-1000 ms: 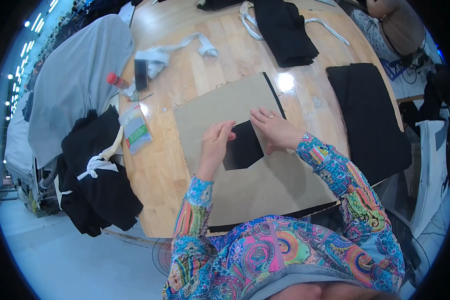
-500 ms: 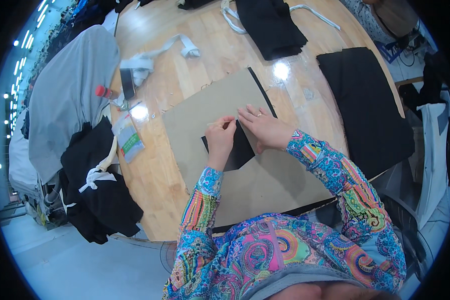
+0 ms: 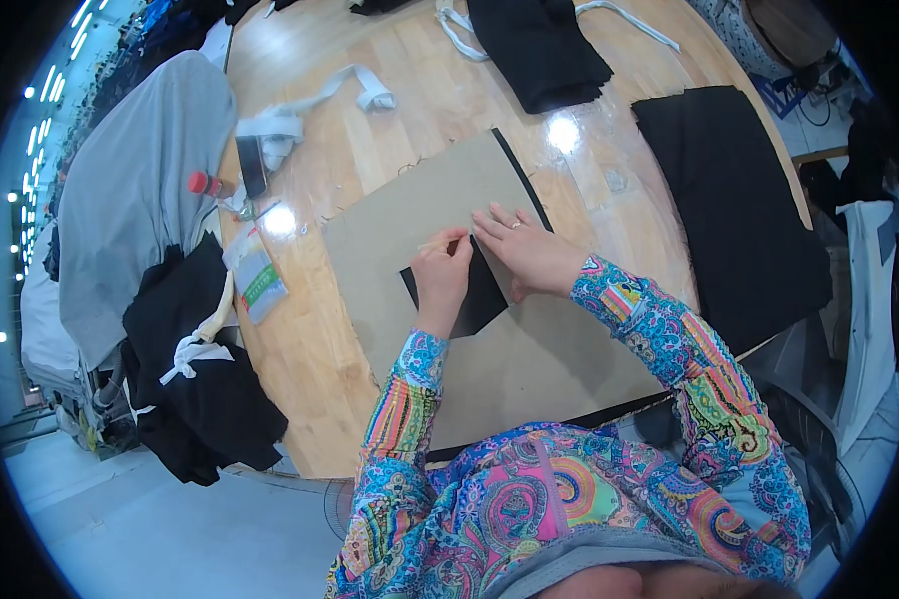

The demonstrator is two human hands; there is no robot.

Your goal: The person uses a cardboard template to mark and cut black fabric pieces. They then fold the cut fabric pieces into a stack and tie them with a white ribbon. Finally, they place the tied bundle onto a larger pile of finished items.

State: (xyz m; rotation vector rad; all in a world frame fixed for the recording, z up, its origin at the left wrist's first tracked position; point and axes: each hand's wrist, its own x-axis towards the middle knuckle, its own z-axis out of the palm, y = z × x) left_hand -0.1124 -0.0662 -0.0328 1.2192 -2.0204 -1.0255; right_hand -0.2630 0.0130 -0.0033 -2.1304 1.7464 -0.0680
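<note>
**Slip risk while marking small black fabric piece on cardboard**

Currently the small black fabric piece (image 3: 469, 292) lies flat on the large brown cardboard sheet (image 3: 509, 339), which covers the near part of the wooden surface (image 3: 390, 130). Left hand (image 3: 442, 280): fingers pinched narrow on a thin pale stick, probably chalk or a pencil (image 3: 438, 243), tip at the fabric's upper edge. Right hand (image 3: 529, 255): flat, fingers spread, pressing the fabric's upper right part; holds nothing.

Risks, as judged:
- Only one side is pinned, so the free lower corner could creep under the stroke.
- Cardboard may slide on the glossy wood.
- Marker tip sits close to the right fingertips; a skewed line is likely.
</note>
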